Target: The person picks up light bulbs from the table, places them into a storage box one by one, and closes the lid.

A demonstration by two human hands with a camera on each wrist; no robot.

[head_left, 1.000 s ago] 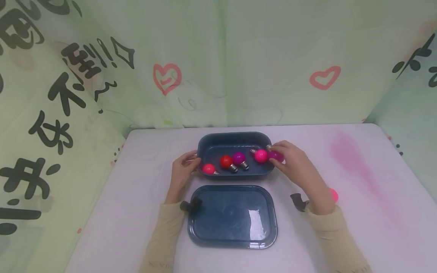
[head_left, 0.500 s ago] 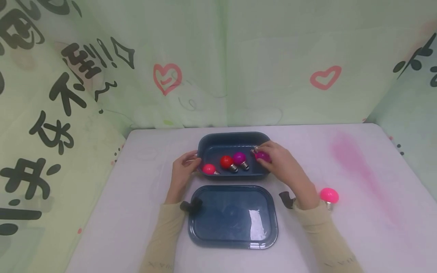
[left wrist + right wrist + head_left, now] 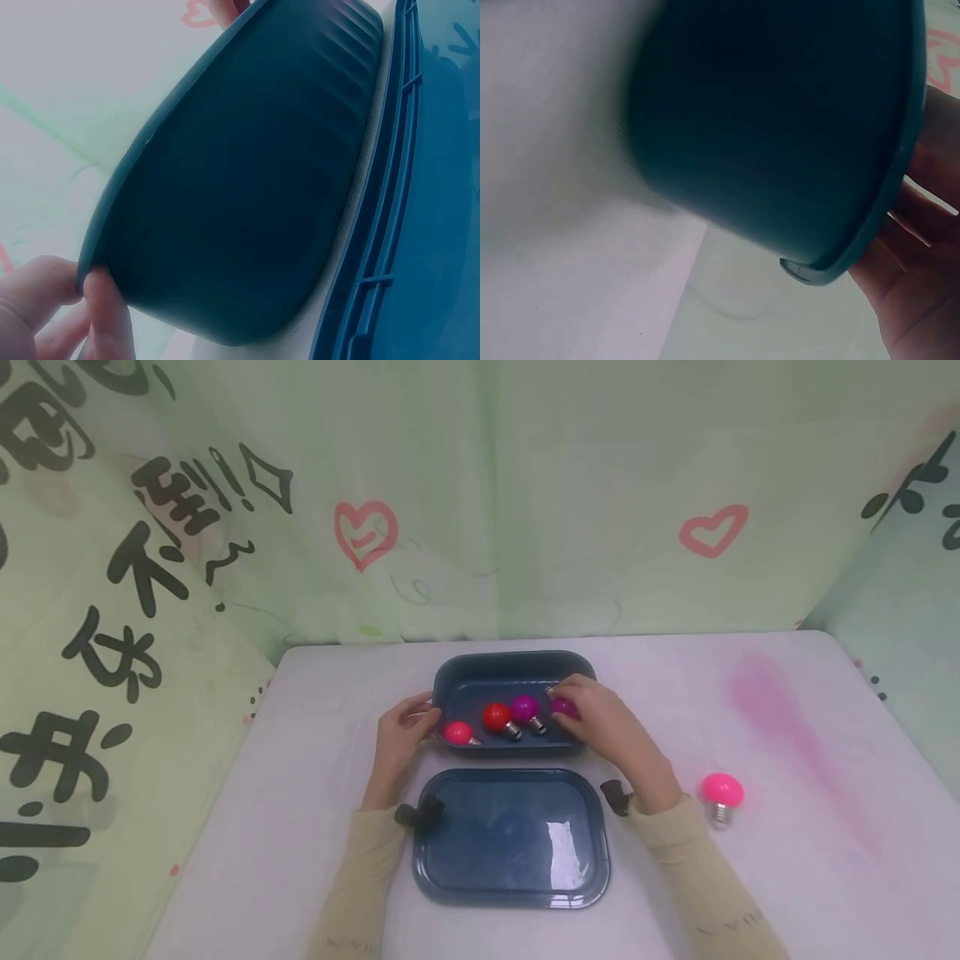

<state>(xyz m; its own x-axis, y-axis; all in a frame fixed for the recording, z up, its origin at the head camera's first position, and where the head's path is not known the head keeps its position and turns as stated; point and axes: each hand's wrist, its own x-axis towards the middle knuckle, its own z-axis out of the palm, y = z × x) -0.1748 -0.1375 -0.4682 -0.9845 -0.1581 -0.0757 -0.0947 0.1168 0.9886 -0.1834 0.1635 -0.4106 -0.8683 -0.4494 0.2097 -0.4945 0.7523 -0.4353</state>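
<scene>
A dark blue plastic box stands near the back of the table. My left hand pinches its left rim; the left wrist view shows thumb and finger at that rim. Inside the right end, my right hand holds a purple light bulb by its round part, partly covered by the fingers. To its left in the box lie another purple bulb, a red bulb and a pinkish-red bulb. In the right wrist view the box wall hides the fingertips.
In front of the box lies a dark blue lid, flat on the white table. A bright pink bulb rests on the table to the right of the right forearm. Behind the table hangs a pale green curtain.
My right hand has moved left, carrying the purple bulb from the right rim into the box. It now covers the pink bulb seen there before. My left hand stays put.
</scene>
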